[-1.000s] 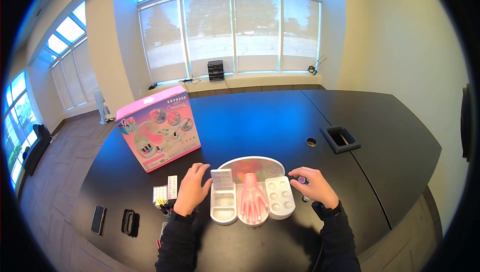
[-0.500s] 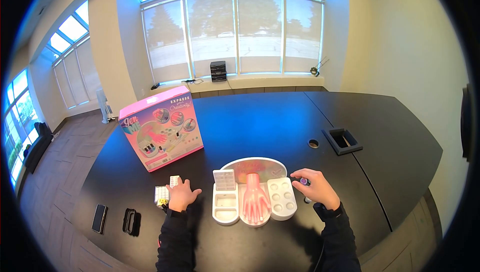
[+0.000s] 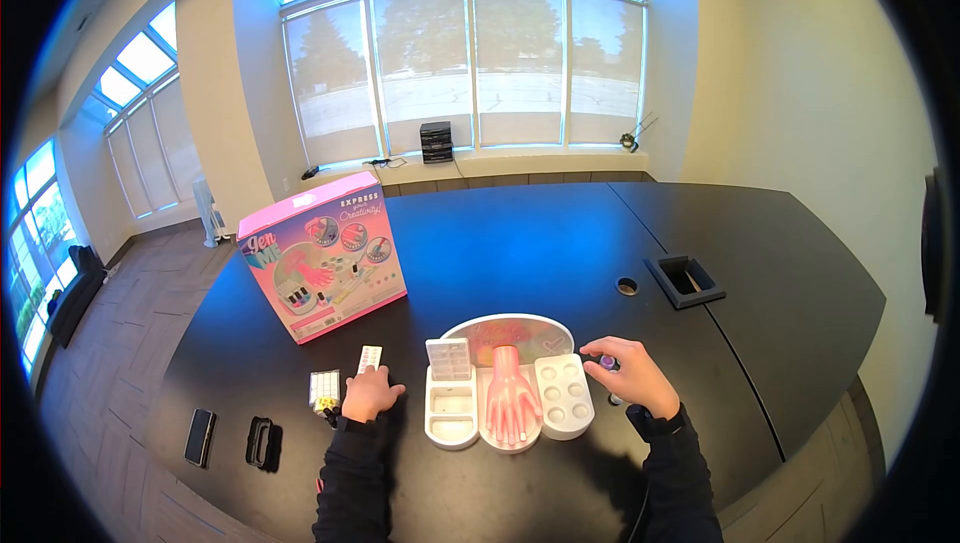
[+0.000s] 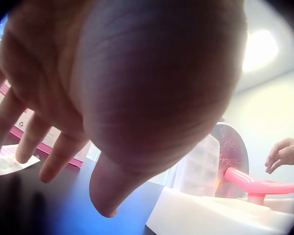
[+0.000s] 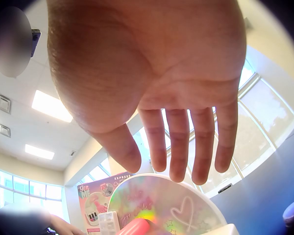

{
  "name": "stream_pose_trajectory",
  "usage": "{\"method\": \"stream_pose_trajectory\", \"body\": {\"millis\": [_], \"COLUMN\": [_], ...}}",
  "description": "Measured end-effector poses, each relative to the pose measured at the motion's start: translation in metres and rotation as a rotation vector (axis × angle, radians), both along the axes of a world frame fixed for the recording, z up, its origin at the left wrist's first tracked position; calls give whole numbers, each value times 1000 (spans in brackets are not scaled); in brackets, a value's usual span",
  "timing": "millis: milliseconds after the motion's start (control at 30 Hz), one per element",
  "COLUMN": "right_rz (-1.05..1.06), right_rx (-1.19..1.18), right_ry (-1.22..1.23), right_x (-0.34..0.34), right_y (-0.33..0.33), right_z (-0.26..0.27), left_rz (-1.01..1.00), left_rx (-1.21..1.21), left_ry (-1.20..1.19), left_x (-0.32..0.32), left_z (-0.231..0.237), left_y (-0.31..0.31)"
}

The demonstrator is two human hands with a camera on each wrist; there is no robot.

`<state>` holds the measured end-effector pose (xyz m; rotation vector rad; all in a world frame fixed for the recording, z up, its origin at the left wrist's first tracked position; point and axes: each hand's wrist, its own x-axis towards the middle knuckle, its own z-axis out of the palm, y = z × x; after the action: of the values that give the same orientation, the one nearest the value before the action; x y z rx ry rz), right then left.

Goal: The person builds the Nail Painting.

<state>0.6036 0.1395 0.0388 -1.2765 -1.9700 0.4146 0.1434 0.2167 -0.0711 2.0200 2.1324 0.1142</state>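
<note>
My left hand [image 3: 370,395] reaches over the table with its fingers on a white sheet of small stickers [image 3: 370,355]. In the left wrist view the fingers are extended, with the sheet [image 4: 10,164] flat beneath the outer ones. A white nail-art station [image 3: 450,433] stands in front of me, bearing a pink model hand [image 3: 511,403], a lidded compartment tray and a six-well palette [image 3: 565,393]. Beside the palette hovers my right hand [image 3: 635,378], palm facing down and fingers loosely extended, holding nothing. A purple-capped bottle [image 3: 608,363] shows just below its fingers.
A pink toy box [image 3: 325,263] stands at the back left. Left of my left hand lies a clear-lidded case [image 3: 324,388] with yellow pieces. A phone [image 3: 198,437] and a black holder [image 3: 259,441] are farther left. A square table opening [image 3: 685,281] is at the back right.
My left hand has moved left from beside the station onto the sticker sheet, then shifted the sheet right, away from the case. The right hand stays by the palette.
</note>
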Motion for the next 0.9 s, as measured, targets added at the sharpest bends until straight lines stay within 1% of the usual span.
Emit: {"method": "stream_pose_trajectory", "body": {"millis": [233,367,433,633,833,900], "right_rz": [8,3,-3,6,3,4], "right_rx": [12,8,-3,23,3,0], "right_ry": [6,4,1,6,0,1], "right_x": [1,0,0,1,0,0], "right_y": [2,0,-1,1,0,0], "right_z": [-3,1,1,-2,-1,0], "left_rz": [-143,-170,-226,-144,-191,-167], "left_rx": [24,61,217,209,300,301], "left_ry": [24,-13,-51,-41,-79,-99], "left_x": [12,14,13,22,18,17], "left_z": [4,2,-2,-12,-30,-33], "left_y": [-2,-1,-1,-2,9,11]}}
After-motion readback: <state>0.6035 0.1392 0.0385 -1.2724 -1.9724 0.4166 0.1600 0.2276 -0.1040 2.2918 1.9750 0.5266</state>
